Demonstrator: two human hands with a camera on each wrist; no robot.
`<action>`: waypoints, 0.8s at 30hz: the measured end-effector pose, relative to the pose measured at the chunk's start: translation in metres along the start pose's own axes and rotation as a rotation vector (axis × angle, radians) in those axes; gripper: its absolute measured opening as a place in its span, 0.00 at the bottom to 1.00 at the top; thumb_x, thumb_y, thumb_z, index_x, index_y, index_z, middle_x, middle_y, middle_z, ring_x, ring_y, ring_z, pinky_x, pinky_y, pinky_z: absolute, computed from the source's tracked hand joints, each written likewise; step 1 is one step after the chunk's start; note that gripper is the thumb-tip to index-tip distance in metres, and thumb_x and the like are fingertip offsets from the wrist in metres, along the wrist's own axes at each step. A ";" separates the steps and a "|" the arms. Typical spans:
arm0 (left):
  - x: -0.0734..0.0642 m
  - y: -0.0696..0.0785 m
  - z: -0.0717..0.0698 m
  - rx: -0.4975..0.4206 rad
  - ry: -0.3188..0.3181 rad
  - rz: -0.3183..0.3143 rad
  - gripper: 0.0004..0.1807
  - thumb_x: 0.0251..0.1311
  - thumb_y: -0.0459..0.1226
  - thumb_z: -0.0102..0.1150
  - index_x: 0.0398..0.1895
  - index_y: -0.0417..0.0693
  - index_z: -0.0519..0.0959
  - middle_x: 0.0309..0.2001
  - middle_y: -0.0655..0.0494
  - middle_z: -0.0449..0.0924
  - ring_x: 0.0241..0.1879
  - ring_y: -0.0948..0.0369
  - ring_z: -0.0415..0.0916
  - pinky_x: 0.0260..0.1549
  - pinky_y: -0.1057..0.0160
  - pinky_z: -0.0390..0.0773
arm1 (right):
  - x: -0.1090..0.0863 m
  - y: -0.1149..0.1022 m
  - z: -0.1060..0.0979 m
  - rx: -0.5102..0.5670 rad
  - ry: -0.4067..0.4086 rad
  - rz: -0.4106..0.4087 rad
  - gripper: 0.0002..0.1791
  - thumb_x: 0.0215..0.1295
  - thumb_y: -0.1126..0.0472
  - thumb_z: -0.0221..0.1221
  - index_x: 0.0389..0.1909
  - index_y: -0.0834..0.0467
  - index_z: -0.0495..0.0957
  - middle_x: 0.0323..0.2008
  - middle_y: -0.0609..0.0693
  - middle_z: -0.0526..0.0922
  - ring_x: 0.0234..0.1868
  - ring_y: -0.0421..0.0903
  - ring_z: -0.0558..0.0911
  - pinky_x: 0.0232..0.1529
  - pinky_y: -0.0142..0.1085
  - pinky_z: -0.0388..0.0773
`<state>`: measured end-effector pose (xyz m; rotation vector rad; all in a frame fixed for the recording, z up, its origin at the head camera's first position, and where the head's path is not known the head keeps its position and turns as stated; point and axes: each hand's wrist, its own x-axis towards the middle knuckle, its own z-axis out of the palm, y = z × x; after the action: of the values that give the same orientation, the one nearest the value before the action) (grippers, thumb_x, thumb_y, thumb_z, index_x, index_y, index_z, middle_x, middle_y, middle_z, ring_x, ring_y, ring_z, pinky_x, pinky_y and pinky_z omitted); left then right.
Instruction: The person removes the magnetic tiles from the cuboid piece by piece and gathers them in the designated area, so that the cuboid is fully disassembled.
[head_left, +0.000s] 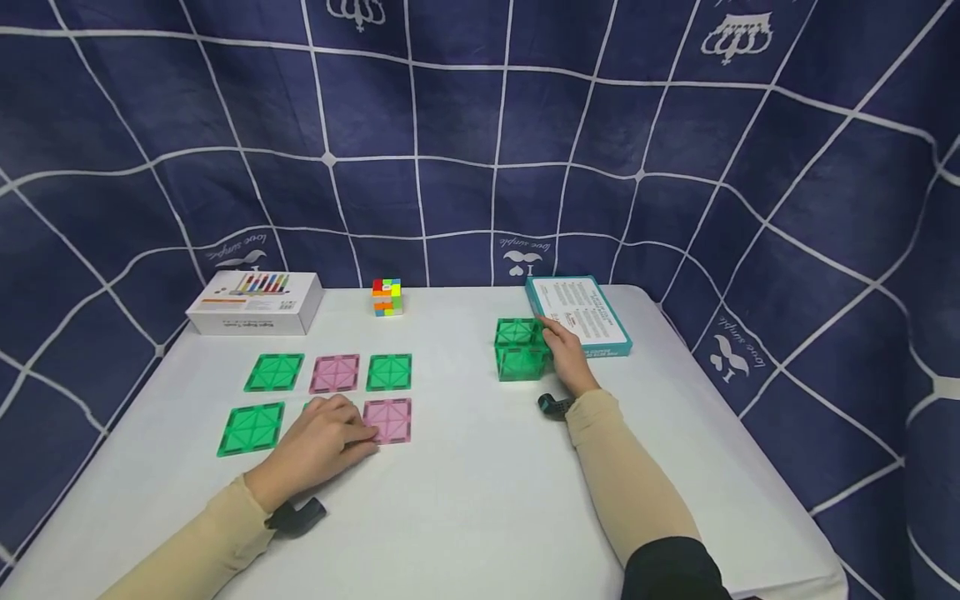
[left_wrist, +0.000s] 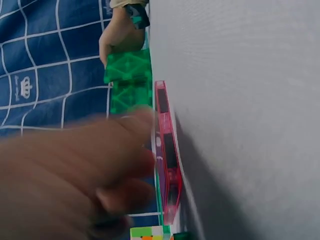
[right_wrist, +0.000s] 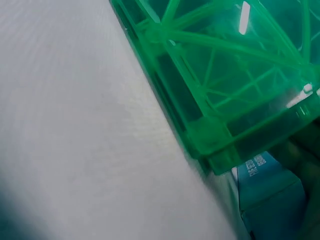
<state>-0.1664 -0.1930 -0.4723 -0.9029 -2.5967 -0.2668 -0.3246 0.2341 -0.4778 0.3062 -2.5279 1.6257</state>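
My left hand (head_left: 318, 442) reaches over two rows of flat magnetic tiles, with its fingertips at the left edge of a pink magnetic tile (head_left: 388, 421). Seen in the left wrist view, that pink tile (left_wrist: 169, 155) stands edge-on beside the blurred fingers. A green magnetic tile is mostly hidden under the hand. At the right, a box shape built of green magnetic tiles (head_left: 521, 350) stands on the table. Its right side is touched by my right hand (head_left: 567, 354), fingers extended along it. The right wrist view shows the green box (right_wrist: 215, 90) up close.
Green tiles (head_left: 251, 428) and another pink tile (head_left: 334, 374) lie around the left hand. Behind are a white box (head_left: 255, 304) and a puzzle cube (head_left: 387, 297). A teal-edged box (head_left: 581, 308) lies just beyond my right hand. Blue grid-patterned cloth (head_left: 480, 117) hangs behind the white-covered table (head_left: 465, 517).
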 end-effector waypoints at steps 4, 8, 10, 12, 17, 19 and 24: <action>0.007 0.009 -0.002 -0.106 0.025 -0.062 0.14 0.54 0.50 0.78 0.43 0.59 0.92 0.36 0.68 0.82 0.44 0.64 0.72 0.45 0.54 0.75 | 0.000 0.001 0.003 0.017 -0.011 -0.002 0.27 0.82 0.48 0.43 0.76 0.53 0.68 0.77 0.53 0.67 0.80 0.54 0.59 0.79 0.53 0.54; 0.027 0.023 -0.002 -0.299 0.008 -0.117 0.18 0.58 0.46 0.76 0.51 0.59 0.89 0.47 0.66 0.83 0.50 0.64 0.77 0.49 0.54 0.81 | 0.000 0.001 0.003 0.035 -0.002 -0.009 0.27 0.82 0.48 0.43 0.75 0.53 0.68 0.76 0.52 0.67 0.80 0.53 0.60 0.79 0.52 0.55; 0.044 0.030 0.000 -0.421 -0.006 -0.131 0.20 0.60 0.44 0.75 0.56 0.58 0.87 0.52 0.64 0.82 0.51 0.61 0.80 0.48 0.55 0.83 | -0.001 0.002 0.003 0.038 -0.001 -0.010 0.27 0.83 0.48 0.42 0.76 0.51 0.68 0.76 0.51 0.67 0.80 0.52 0.60 0.79 0.52 0.55; 0.063 0.036 0.003 -0.541 -0.008 -0.143 0.21 0.62 0.42 0.73 0.59 0.57 0.85 0.54 0.62 0.83 0.50 0.59 0.82 0.44 0.56 0.85 | -0.002 0.002 0.002 0.040 -0.005 -0.010 0.26 0.83 0.48 0.42 0.76 0.49 0.68 0.77 0.50 0.67 0.80 0.52 0.60 0.79 0.52 0.55; 0.117 0.051 0.015 -0.706 0.026 -0.207 0.21 0.66 0.41 0.70 0.62 0.56 0.82 0.56 0.59 0.85 0.45 0.61 0.85 0.38 0.62 0.82 | -0.003 0.003 0.001 0.047 -0.004 -0.019 0.25 0.83 0.48 0.43 0.75 0.48 0.69 0.76 0.49 0.68 0.80 0.51 0.61 0.79 0.51 0.56; 0.137 0.057 0.020 -0.743 0.038 -0.242 0.21 0.66 0.41 0.69 0.63 0.53 0.82 0.56 0.57 0.86 0.45 0.63 0.85 0.41 0.61 0.82 | -0.003 0.002 0.001 0.054 -0.003 -0.026 0.25 0.83 0.48 0.43 0.75 0.48 0.69 0.76 0.48 0.68 0.80 0.50 0.61 0.79 0.50 0.56; 0.174 0.065 0.038 -0.813 0.061 -0.336 0.20 0.67 0.38 0.68 0.61 0.49 0.82 0.56 0.54 0.86 0.46 0.59 0.85 0.44 0.54 0.84 | -0.002 0.003 0.000 0.034 -0.007 -0.043 0.26 0.83 0.47 0.43 0.75 0.47 0.68 0.76 0.47 0.68 0.80 0.49 0.60 0.79 0.49 0.56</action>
<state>-0.2621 -0.0352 -0.4320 -0.6416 -2.5619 -1.4842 -0.3235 0.2357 -0.4810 0.3677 -2.4829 1.6556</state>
